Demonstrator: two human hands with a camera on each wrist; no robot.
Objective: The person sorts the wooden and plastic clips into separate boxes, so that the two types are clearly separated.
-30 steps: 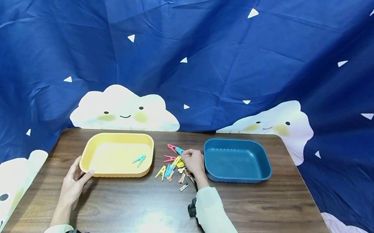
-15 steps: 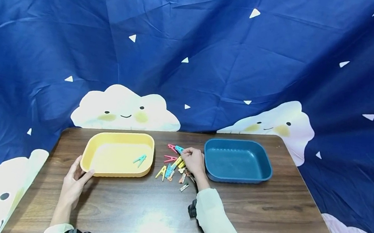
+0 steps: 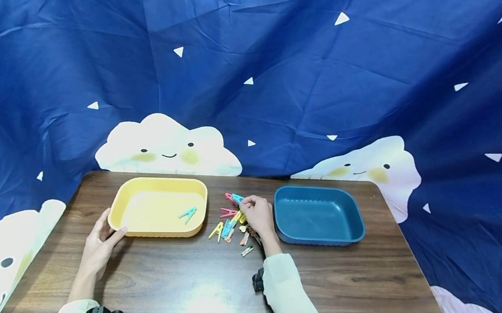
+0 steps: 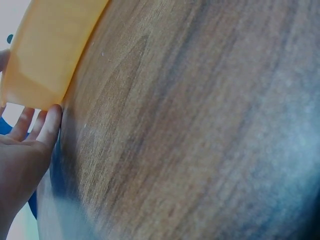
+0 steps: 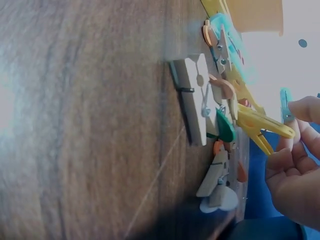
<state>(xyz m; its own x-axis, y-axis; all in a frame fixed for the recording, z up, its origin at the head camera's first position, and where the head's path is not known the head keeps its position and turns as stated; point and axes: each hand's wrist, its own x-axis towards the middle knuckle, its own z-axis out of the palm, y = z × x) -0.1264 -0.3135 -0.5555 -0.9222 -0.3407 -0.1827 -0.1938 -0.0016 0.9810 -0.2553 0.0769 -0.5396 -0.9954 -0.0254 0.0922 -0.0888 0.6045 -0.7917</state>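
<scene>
My left hand (image 3: 97, 247) holds the near left corner of a yellow plastic tray (image 3: 156, 232), thumb at the rim and fingers along the outer side. Inside that tray lies one teal clothespin (image 3: 187, 215). At the far end of a loose pile, my right hand (image 3: 260, 215) pinches a light blue clothespin (image 5: 285, 102) between thumb and fingers. Close by its fingertips in the right wrist view is a yellow clothespin (image 5: 265, 125). Pink clothespins (image 3: 228, 213), another yellow clothespin (image 3: 216, 231) and small wooden clothespins (image 5: 192, 97) make up the pile, partly hidden by the right hand.
A dark blue tray (image 3: 317, 241) stands right of the pile, close beside the right hand. The brown wooden table (image 3: 162, 280) carries everything. Behind it hangs a blue curtain (image 3: 223, 71) printed with clouds.
My right hand has shifted slightly away and to the left, and the light blue clothespin has moved with it. My left hand and the yellow tray stay in place.
</scene>
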